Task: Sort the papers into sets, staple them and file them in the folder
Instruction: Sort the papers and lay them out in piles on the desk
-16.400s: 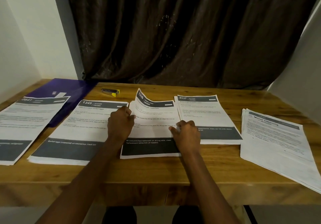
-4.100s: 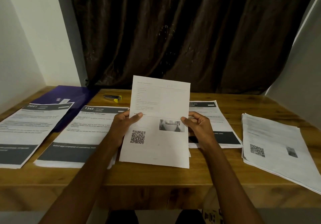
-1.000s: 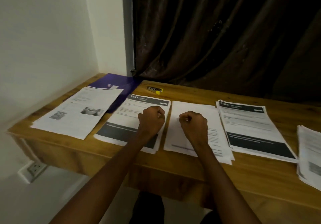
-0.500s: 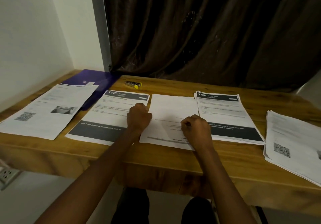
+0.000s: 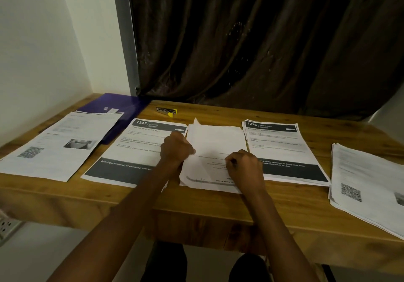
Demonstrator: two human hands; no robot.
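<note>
A face-down stack of white papers (image 5: 215, 144) lies in the middle of the wooden table (image 5: 218, 203). My left hand (image 5: 176, 148) grips its left edge with curled fingers, and the far left corner curls up. My right hand (image 5: 243, 164) pinches the stack near its right front part. Left of it lies the set headed 1345 (image 5: 133, 150); right of it the set headed 1226 (image 5: 282, 148). A purple folder (image 5: 122, 106) lies at the back left, partly under another paper set (image 5: 59, 146). A small black and yellow stapler (image 5: 166, 111) sits at the back.
A loose pile of papers (image 5: 367, 183) with a QR code lies at the table's right end, overhanging the front edge. A dark curtain (image 5: 251, 41) hangs behind the table, a white wall stands on the left, and a wall socket (image 5: 6, 227) shows low left.
The view has swung slightly; both hands stay on the middle stack. The stack's far left corner has lifted and its left edge is raised in my left hand.
</note>
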